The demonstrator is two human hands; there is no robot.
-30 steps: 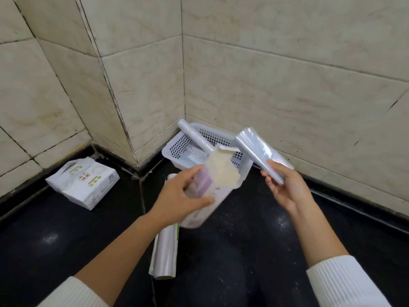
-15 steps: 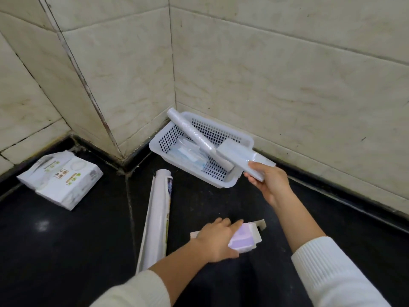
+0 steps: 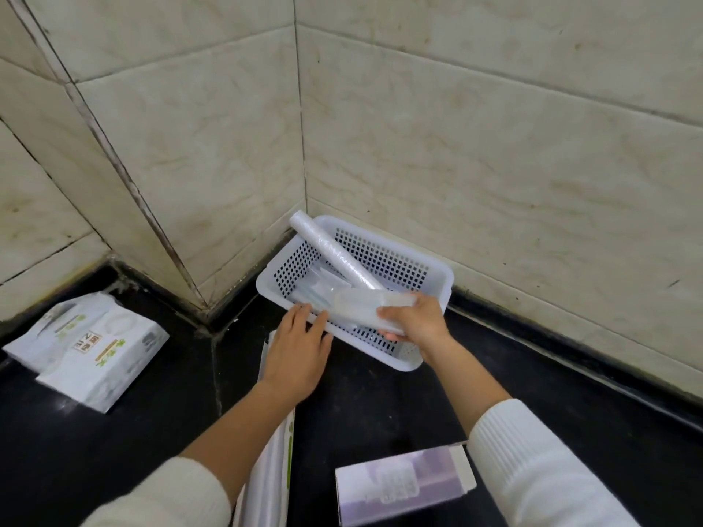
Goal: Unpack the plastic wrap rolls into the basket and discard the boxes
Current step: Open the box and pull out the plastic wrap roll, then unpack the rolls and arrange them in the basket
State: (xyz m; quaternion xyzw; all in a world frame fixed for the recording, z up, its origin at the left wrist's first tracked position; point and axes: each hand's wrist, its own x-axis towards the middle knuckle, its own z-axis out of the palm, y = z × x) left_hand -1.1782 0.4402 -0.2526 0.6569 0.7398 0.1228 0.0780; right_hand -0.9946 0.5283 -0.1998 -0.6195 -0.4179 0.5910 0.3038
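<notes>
The right hand (image 3: pixel 414 321) gripped a roll (image 3: pixel 361 308) over the basket (image 3: pixel 437 277); the left hand (image 3: pixel 300 344), at 9 o'clock, lay open. The roll appeared light, slippery; grasp mid-length.

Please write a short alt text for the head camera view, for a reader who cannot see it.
A person's right hand lowers a clear plastic wrap roll into a white perforated basket in a tiled corner, while the left hand rests open at its rim. An opened purple box lies on the black floor.
</notes>
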